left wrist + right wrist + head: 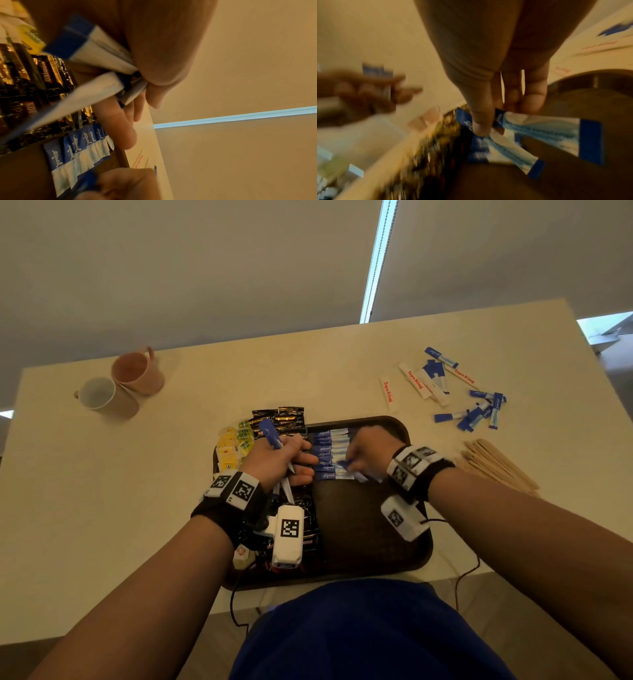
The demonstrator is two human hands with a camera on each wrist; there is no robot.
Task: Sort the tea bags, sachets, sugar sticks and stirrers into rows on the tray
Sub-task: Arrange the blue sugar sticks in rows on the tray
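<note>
Laying blue sweetener sachets (330, 455) into a row mid-tray (370, 542): light, limp paper, likely slippery when stacked, best pinched near one end. Right hand (368, 451) at the row's near end, thumb and fingertips (481, 125) pinching two sachets by their blue ends. Left hand (281, 460), just left of the row, curled round a spare sachet bundle (96, 54), forefinger out.

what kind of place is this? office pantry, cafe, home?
Probably an office pantry or meeting room, though that is uncertain. A plain pale table stands against roller blinds; on it are a brown serving tray of single-serve coffee sachets, two mugs and wooden stirrers.
</note>
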